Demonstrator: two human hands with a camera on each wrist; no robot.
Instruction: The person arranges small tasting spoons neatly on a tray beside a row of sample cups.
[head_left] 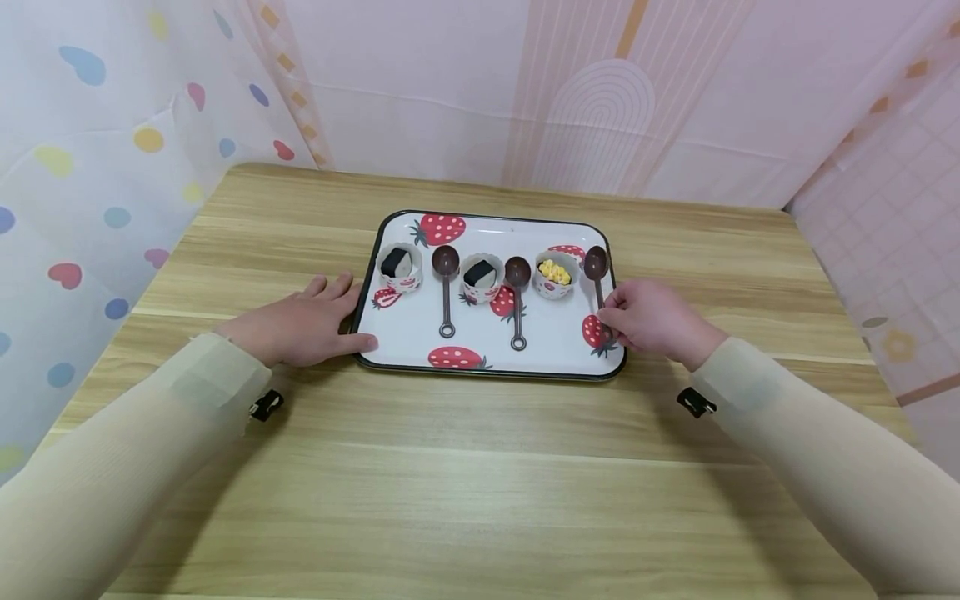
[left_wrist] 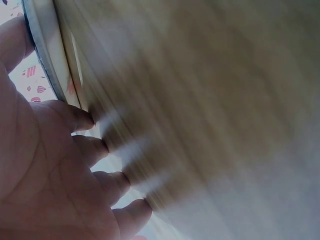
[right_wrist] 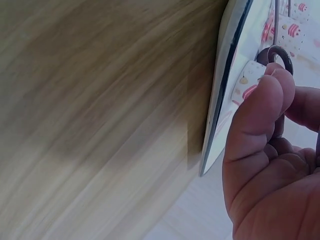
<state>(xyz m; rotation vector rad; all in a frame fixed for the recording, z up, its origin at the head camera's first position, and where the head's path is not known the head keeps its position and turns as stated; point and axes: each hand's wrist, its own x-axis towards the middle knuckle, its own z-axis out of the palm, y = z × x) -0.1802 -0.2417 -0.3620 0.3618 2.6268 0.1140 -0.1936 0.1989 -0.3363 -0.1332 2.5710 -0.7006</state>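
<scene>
A white tray (head_left: 397, 342) with a dark rim and strawberry print lies on the wooden table. My right hand (head_left: 655, 323) pinches the handle of a brown measuring spoon (head_left: 596, 263) at the tray's right side; its ring end (right_wrist: 282, 56) shows beside my fingertips in the right wrist view. My left hand (head_left: 309, 323) has its fingers spread on the table at the tray's left edge, with the thumb over the rim. Two more brown spoons, one left (head_left: 446, 292) and one centre (head_left: 517, 300), lie between printed paper cups.
The left cup (head_left: 401, 282) and middle cup (head_left: 482, 293) each hold a black-and-white piece. Yellow-and-white bits fill the right cup (head_left: 553, 288). Patterned curtains (head_left: 420, 92) hang behind and beside the table (head_left: 450, 500).
</scene>
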